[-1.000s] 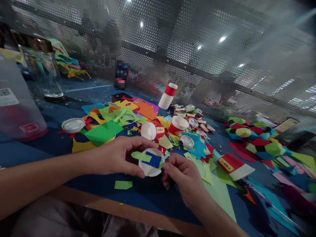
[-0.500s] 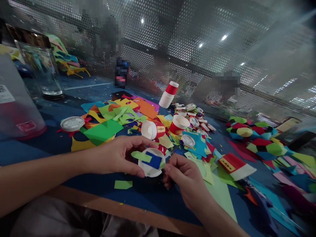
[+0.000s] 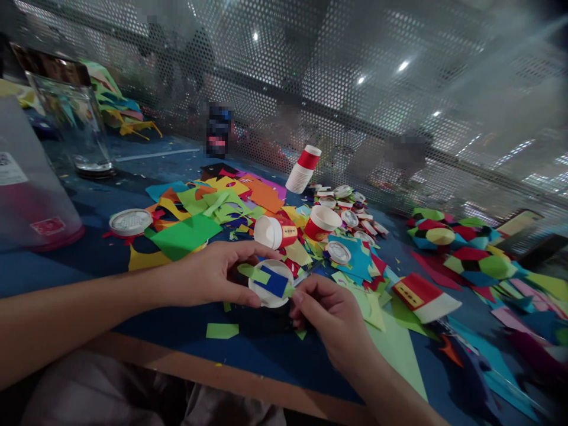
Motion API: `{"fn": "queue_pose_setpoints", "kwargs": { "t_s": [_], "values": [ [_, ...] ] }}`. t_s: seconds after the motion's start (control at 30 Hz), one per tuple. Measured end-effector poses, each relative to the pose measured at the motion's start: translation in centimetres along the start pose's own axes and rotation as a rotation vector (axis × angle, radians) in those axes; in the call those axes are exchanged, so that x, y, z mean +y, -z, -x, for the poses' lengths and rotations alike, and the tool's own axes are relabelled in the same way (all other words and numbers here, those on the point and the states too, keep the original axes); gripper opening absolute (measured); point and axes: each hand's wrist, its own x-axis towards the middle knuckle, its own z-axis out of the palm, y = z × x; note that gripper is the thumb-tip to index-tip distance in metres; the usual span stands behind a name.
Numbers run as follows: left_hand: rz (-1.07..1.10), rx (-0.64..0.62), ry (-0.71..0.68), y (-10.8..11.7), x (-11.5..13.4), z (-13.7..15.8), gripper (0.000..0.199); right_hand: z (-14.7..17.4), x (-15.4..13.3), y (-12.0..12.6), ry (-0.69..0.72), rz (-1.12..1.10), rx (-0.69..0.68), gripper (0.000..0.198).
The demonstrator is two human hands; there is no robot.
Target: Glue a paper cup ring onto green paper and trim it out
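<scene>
My left hand [image 3: 222,272] curls its thumb and fingers around the edge of a white round piece [image 3: 266,296], which looks like a cut-off paper cup bottom. A dark blue paper rectangle [image 3: 273,283] lies across its face, with a light green paper strip [image 3: 254,273] sticking out toward my left fingers. At the piece's right rim, my right hand [image 3: 326,305] is closed, thumb against index finger, pinching a small green paper end [image 3: 289,291]. A thin grey pointed tool [image 3: 309,273] shows just above my right fingers; whether they hold it is hidden.
Paper scraps [image 3: 213,201], a tipped paper cup [image 3: 275,233] and an upright cup [image 3: 322,223] lie ahead. Stacked cups [image 3: 304,170] stand behind. A glass jar [image 3: 86,130] and a frosted container [image 3: 35,195] are left, multicoloured paper shapes [image 3: 479,263] right.
The white round piece has risen slightly and tilted a little, with both hands keeping their hold. A small green scrap now shows on the table below my right hand.
</scene>
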Motion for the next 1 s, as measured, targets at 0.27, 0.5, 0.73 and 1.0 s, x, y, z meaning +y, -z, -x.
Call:
{"fn": "queue_pose_setpoints", "kwargs": {
  "t_s": [0.27, 0.5, 0.73, 1.0],
  "values": [
    [0.065, -0.007, -0.009, -0.21, -0.18, 0.01, 0.060, 0.01, 0.25, 0.26, 0.044, 0.001, 0.020, 0.023],
    [0.183, 0.043, 0.057, -0.71, 0.12, -0.15, 0.063, -0.30, 0.68, 0.38, 0.032, -0.053, 0.019, 0.024],
    [0.221, 0.074, 0.047, -0.96, 0.19, -0.25, 0.062, -0.31, 0.73, 0.34, 0.027, -0.047, 0.055, 0.022],
    [0.163, -0.020, 0.079, -0.41, 0.38, 0.08, 0.060, -0.19, 0.80, 0.34, 0.051, 0.003, 0.044, 0.019]
  ]
}}
